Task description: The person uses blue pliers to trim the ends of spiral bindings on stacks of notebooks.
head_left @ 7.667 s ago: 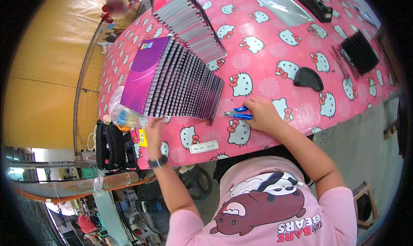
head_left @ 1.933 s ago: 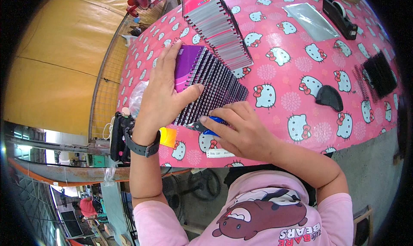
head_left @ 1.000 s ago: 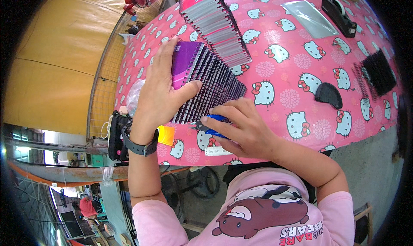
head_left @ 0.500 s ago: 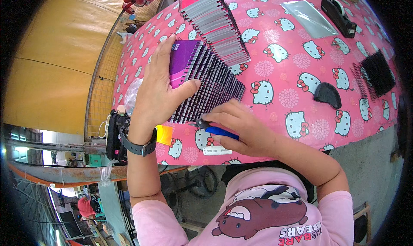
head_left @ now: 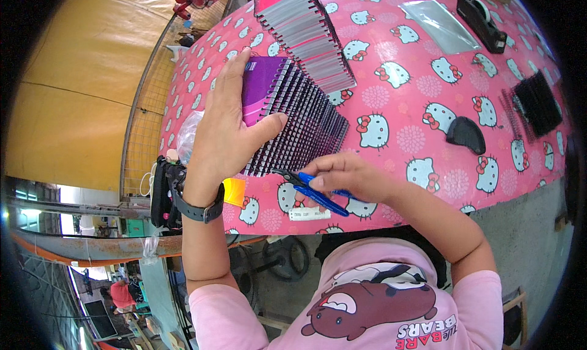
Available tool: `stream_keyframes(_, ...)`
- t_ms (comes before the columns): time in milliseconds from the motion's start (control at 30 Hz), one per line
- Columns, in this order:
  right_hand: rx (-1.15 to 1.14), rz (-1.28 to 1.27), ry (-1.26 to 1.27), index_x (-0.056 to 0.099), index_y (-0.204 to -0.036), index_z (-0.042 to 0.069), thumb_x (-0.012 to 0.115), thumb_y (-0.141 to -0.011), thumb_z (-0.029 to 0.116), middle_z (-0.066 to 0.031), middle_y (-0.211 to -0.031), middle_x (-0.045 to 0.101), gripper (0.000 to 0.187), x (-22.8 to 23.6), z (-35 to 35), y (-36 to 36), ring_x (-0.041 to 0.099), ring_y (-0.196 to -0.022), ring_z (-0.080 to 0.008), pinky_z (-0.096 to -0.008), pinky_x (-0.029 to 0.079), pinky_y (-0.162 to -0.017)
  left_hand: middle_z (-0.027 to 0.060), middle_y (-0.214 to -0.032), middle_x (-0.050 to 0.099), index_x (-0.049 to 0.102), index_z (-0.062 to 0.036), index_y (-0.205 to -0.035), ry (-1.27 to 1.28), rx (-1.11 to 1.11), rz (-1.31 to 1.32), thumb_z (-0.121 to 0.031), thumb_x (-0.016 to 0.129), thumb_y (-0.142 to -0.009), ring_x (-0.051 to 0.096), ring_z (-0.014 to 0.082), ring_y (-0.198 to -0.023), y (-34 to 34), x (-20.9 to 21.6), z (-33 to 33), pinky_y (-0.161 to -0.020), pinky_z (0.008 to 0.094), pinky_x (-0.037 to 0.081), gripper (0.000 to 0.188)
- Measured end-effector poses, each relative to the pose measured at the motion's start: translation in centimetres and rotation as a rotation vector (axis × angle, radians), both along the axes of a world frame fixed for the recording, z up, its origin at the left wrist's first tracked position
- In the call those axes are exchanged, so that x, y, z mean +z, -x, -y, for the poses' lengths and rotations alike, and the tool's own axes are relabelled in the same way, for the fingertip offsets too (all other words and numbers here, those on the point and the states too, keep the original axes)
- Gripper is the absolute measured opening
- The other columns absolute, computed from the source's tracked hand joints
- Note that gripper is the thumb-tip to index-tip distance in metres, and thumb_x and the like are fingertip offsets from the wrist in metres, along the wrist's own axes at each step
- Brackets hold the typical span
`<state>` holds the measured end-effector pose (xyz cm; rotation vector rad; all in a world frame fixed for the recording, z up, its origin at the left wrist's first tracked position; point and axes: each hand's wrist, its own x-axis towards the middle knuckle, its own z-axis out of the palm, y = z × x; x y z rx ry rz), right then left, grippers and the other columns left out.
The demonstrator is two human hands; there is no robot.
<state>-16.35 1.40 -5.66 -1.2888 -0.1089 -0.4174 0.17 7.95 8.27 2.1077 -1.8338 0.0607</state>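
Note:
A stack of purple spiral notebooks (head_left: 260,93) stands with its dark coil bindings toward me and to the right. My left hand (head_left: 229,117) lies against its left side, fingers stretched along the cover and thumb apart over the coils. My right hand (head_left: 342,176) holds blue-handled cutting pliers (head_left: 318,196). Their dark jaws (head_left: 286,174) are at the stack's lower coil ends; whether they touch a wire is too small to tell. The plier handles are spread, partly below my fingers.
Behind is another spiral notebook stack (head_left: 306,41) with a pink cover. A black curved object (head_left: 466,135), black coils (head_left: 537,105), clear plastic sheets (head_left: 441,26) and a tape dispenser (head_left: 483,23) lie rightward. A yellow piece (head_left: 233,191) and white label strip (head_left: 309,213) are near the front edge.
My right hand has shifted slightly right and changed its hold, so the pliers' blue handles now show spread apart. My left hand and the notebooks stay in place.

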Motion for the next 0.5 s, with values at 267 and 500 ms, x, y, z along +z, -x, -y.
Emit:
stream_keyframes(267,-0.279,0.044,0.38,0.054,-0.112,0.006,0.063,-0.077,0.015,-0.0062,-0.098,0.058,0.038,-0.3,-1.0,0.4,0.055,-0.087,-0.0178,-0.0326,0.044,-0.076,0.0242,-0.135,0.035,0.028,-0.003,-0.137,0.002,-0.004,0.02,-0.035,0.066,-0.068,0.033,0.039,-0.126,-0.2,0.0,0.1,-0.104,0.0428,0.026,0.085)
stream_keyframes(500,-0.701,0.197,1.047,0.054,-0.112,0.01,0.066,-0.069,0.016,-0.0065,-0.101,0.055,0.045,-0.8,-0.8,0.1,0.05,-0.093,-0.0261,-0.0392,0.038,-0.079,0.0239,-0.137,0.034,0.027,-0.0027,-0.138,0.001,-0.003,0.009,-0.034,0.066,-0.067,0.032,0.0384,-0.127,-0.1,0.0,0.2,-0.105,0.0424,0.026,0.086)
